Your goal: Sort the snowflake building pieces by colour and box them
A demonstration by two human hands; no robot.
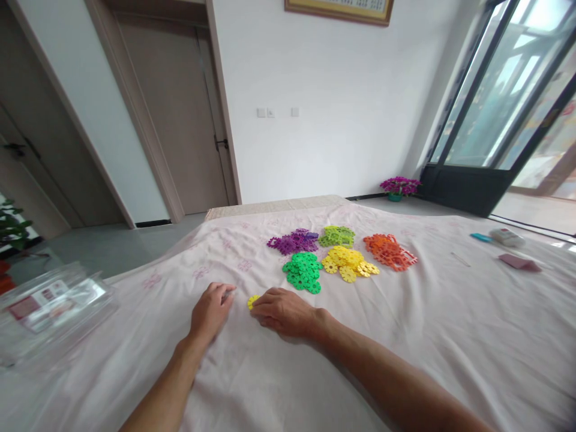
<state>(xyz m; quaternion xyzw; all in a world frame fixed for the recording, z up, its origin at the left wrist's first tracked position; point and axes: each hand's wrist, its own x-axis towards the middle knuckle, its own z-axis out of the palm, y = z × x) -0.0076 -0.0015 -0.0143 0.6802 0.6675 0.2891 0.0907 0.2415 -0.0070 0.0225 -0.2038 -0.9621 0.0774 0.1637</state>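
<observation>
My right hand [282, 312] lies low over the cloth, fingertips closed on a yellow snowflake disc [252, 302] that pokes out to their left. To the left of that disc, my left hand [211, 309] rests on the cloth with fingers loosely bent; a small gap shows between thumb and forefinger, with nothing visible held. Just beyond my right hand is a pile of green snowflake discs [303, 271]. A pile of yellow snowflake discs [345, 261] sits to its right. Farther back lie purple pieces [290, 242], lime-green pieces [336, 236] and orange pieces [389, 251].
A pink-white cloth [382, 348] covers the surface in loose folds. Clear plastic boxes [56, 309] stand at the left edge. On the right are a blue item [481, 237], a white packet [506, 237] and a dull pink folded piece [519, 263].
</observation>
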